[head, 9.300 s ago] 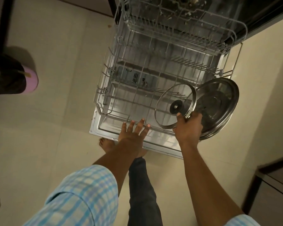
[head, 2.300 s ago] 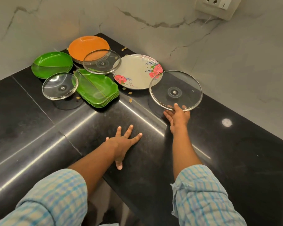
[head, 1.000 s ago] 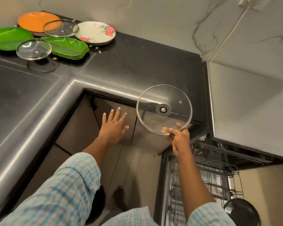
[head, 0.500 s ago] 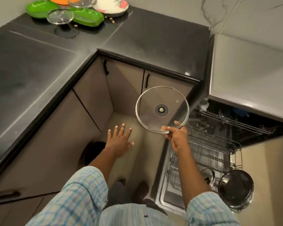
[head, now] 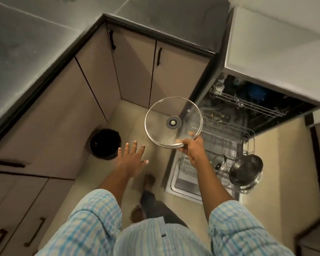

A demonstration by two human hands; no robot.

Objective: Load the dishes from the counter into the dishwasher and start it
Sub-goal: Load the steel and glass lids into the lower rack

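The glass lid (head: 174,115) is clear and steel-rimmed with a dark centre fitting. It hangs tilted beside the dishwasher's pulled-out lower rack (head: 225,139). The right hand (head: 191,147) pinches its near rim, while the left hand (head: 132,161) is spread wide and holds nothing. The counter's plates, in view half a second ago, are now out of frame.

A dark stone worktop (head: 35,43) wraps an inner corner up and to the left of the left hand (head: 131,161); beneath it stand beige cabinet doors (head: 133,67) with black bar handles (head: 158,56); pale floor tiles (head: 131,117) lie beyond the hand; a round black bin (head: 105,144) sits just left of it, close against the cabinets; the light is dim and warm.
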